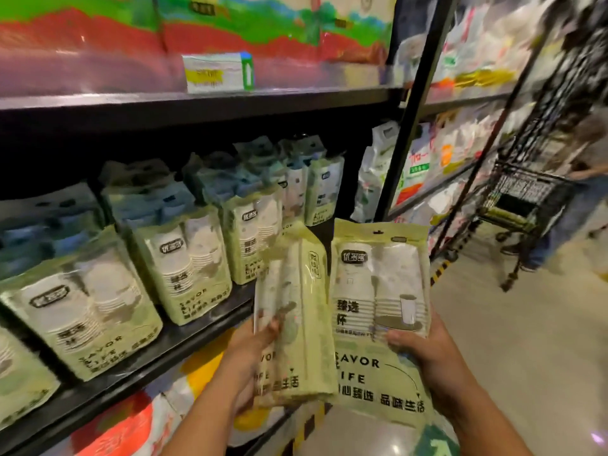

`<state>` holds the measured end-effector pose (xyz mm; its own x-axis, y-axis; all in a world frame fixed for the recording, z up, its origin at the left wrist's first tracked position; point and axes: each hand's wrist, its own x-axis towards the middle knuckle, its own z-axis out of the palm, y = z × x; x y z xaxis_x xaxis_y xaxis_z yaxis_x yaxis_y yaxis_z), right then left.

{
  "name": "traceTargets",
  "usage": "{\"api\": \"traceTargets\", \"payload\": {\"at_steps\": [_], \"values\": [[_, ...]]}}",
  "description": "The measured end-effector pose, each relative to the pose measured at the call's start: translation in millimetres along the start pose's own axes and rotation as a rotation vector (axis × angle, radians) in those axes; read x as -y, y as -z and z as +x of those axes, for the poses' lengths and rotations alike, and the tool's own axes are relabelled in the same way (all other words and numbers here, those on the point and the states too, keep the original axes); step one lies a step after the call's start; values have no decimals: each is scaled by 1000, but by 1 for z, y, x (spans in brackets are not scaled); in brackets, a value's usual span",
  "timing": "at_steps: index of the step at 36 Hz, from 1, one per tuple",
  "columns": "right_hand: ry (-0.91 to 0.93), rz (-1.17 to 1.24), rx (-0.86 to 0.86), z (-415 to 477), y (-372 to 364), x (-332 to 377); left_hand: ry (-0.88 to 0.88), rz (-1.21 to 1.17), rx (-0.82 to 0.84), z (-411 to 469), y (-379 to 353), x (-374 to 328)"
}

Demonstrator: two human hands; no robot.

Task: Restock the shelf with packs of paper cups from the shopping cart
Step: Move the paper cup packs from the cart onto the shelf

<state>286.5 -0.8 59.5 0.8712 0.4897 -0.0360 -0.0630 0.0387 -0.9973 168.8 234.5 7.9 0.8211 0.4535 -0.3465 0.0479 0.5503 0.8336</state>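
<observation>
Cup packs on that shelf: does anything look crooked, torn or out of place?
Nothing stands out. The shelf packs lean back in even rows, none visibly torn. The left hand holds the left pack turned side-on; the right hand holds the right pack facing front.

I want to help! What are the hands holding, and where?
The left hand grips the turned pack of paper cups low on its left edge; the right hand grips the front-facing pack low on its right edge.

A glossy pale floor [526, 373] is seen at the right, edged with yellow-and-black hazard tape [441, 269]. Black metal shelving [197, 100] is ranged along the left.
</observation>
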Motion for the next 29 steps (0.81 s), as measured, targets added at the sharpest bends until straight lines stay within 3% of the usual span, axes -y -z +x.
{"api": "traceTargets", "payload": {"at_steps": [5, 11, 20, 24, 29], "values": [[-1, 6, -58, 54, -4, 10, 26, -48, 98, 53, -11, -30], [-1, -33, -183, 100, 2, -3, -60, 3, 84, 113, -25, -42], [-12, -135, -307, 171, 33, -15, -485, 575, -96, 167, -77, -51], [-7, -104, -337, 224, 49, -27, -571, 604, -259, 205, -99, -47], [55, -196, -241, 301, 66, -26, -577, 544, -358, 246, -115, -43]]}}
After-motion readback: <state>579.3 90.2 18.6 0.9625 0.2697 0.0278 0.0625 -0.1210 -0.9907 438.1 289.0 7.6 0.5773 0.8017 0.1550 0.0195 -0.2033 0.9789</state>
